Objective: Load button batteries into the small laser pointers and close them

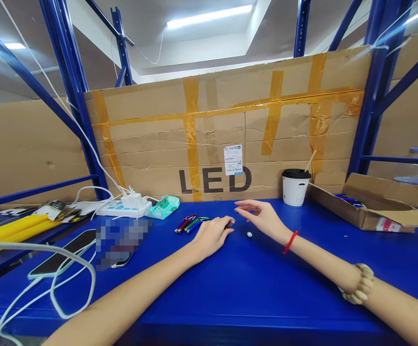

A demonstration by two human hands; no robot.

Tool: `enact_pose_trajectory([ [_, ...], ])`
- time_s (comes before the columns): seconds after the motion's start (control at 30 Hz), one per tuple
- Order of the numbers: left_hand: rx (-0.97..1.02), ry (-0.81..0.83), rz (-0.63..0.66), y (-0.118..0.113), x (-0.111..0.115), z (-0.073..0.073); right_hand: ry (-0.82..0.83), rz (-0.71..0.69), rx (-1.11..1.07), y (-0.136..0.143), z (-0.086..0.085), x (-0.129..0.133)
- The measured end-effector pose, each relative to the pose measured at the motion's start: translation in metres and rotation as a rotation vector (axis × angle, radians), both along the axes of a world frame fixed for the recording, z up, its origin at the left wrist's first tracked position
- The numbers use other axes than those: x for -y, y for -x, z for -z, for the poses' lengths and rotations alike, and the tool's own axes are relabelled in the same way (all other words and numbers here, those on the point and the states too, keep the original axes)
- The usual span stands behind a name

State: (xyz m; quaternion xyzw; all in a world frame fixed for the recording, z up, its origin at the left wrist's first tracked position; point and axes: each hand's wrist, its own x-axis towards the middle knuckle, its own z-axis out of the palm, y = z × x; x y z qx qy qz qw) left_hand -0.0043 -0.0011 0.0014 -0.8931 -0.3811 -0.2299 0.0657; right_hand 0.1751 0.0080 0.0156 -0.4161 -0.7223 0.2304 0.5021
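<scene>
My left hand (212,236) rests on the blue tabletop, its fingers curled round a small dark red metallic tube (230,224) with a silvery end; most of the tube is hidden by the hand. To its right hovers my right hand (261,218), thumb and fingertips drawn toward each other. A tiny thing seems to sit at those fingertips, too small to name. Below the right hand a small round silvery-white piece (249,234) lies on the table. Left of my left hand lie several slim metallic tubes (191,224) in red, green and blue.
A lidded paper cup (295,188) with a stick stands behind my right hand. At right is an open cardboard box (360,204) with blue items inside. A power strip (124,206), a green packet (164,207), a phone (64,252) and loose white cables (89,283) occupy the left.
</scene>
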Motion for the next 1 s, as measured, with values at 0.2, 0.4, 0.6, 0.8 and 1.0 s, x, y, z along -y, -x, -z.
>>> enact_pose_trajectory([
  [0.2, -0.066, -0.034, -0.043, 0.0, -0.002, 0.0, 0.049, -0.11, -0.016, 0.009, -0.001, 0.011],
  [0.4, -0.054, -0.034, -0.05, 0.0, -0.002, 0.001, 0.059, -0.093, -0.016, 0.007, -0.001, 0.009],
  [0.6, -0.061, -0.024, -0.046, 0.0, -0.001, 0.0, 0.085, -0.077, 0.012, 0.007, 0.002, 0.007],
  [0.8, -0.049, 0.007, -0.05, -0.001, 0.001, -0.001, -0.063, -0.028, 0.094, 0.008, 0.001, 0.009],
  [1.0, -0.015, 0.021, -0.038, 0.0, 0.0, 0.0, -0.19, -0.073, 0.254, 0.008, 0.001, 0.013],
])
